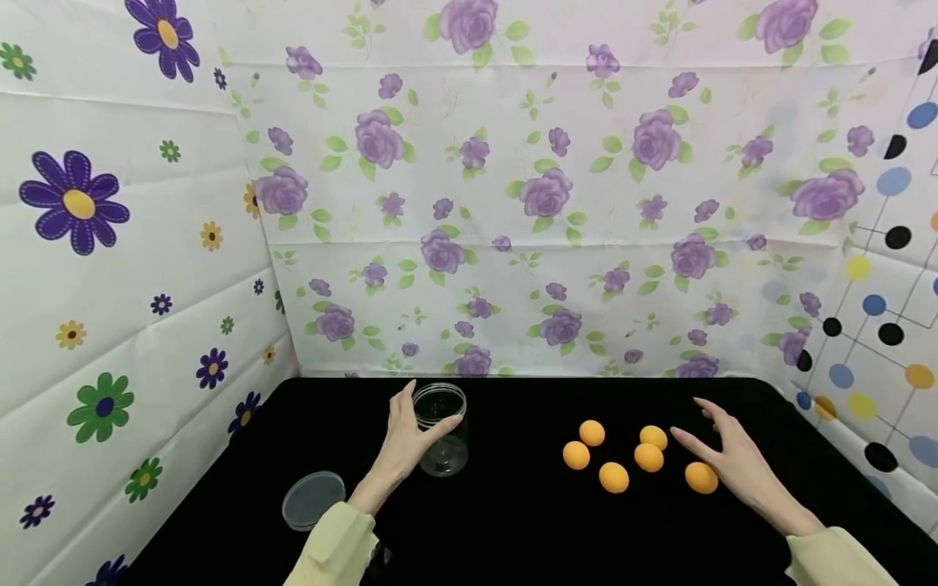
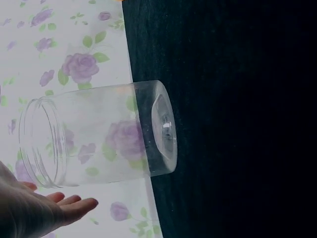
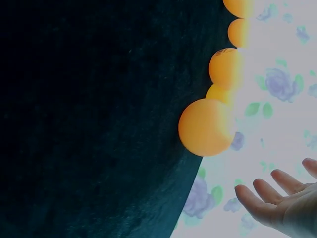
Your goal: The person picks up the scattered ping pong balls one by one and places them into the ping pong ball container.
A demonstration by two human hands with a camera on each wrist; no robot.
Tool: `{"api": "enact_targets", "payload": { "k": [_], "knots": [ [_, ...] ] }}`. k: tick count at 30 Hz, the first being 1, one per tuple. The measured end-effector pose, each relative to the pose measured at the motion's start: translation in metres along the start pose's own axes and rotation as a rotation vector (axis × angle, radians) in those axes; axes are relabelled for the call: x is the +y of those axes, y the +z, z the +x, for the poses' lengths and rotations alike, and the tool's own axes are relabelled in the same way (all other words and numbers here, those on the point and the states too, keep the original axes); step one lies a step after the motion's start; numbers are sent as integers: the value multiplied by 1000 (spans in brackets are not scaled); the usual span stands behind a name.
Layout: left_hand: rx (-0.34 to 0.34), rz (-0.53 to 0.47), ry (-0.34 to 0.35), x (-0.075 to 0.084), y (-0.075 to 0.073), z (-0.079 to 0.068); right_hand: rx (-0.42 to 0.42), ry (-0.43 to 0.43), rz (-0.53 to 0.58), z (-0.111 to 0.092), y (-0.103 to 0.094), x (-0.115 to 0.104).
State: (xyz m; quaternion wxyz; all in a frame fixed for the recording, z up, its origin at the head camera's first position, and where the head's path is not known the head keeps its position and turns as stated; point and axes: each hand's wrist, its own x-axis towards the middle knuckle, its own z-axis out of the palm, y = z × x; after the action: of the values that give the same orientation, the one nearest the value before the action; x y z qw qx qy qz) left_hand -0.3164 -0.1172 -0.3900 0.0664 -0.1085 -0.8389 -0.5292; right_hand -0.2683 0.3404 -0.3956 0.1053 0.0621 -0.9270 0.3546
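Note:
A clear, lidless jar (image 1: 445, 457) with a threaded mouth stands upright on the black table. My left hand (image 1: 405, 443) is at its near left side, thumb and fingers spread around the mouth in the head view. In the left wrist view the fingers (image 2: 74, 210) reach out loosely beside the jar's upper part. To the right lie several orange balls, ping-pong-sized. My right hand (image 1: 742, 462) hovers next to the rightmost orange ball (image 1: 701, 478), fingers apart and nothing held. The right wrist view shows that ball (image 3: 207, 127) largest, with the extended fingers (image 3: 255, 201) off to its side.
A round translucent lid (image 1: 313, 500) lies left of the left forearm. The black tabletop (image 1: 513, 521) meets a flowered cloth backdrop (image 1: 498, 285) at the back, with patterned cloths on both sides. Two more balls (image 1: 576, 455) (image 1: 592, 433) sit nearer the jar.

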Motion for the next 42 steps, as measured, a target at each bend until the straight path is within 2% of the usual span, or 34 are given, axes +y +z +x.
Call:
{"api": "enact_targets", "payload": {
  "k": [6, 15, 29, 35, 42],
  "knots": [
    [1, -45, -28, -4, 0, 1, -19, 40, 22, 2, -3, 7],
    [5, -61, -26, -7, 1, 2, -66, 113, 52, 0, -7, 19],
    [19, -65, 21, -14, 2, 5, -160, 217, 42, -1, -10, 34],
    [16, -87, 33, -16, 3, 7, -182, 223, 42, -3, -12, 36],
    [1, -88, 42, -16, 3, 10, -201, 235, 105, -1, -11, 42]
  ]
}}
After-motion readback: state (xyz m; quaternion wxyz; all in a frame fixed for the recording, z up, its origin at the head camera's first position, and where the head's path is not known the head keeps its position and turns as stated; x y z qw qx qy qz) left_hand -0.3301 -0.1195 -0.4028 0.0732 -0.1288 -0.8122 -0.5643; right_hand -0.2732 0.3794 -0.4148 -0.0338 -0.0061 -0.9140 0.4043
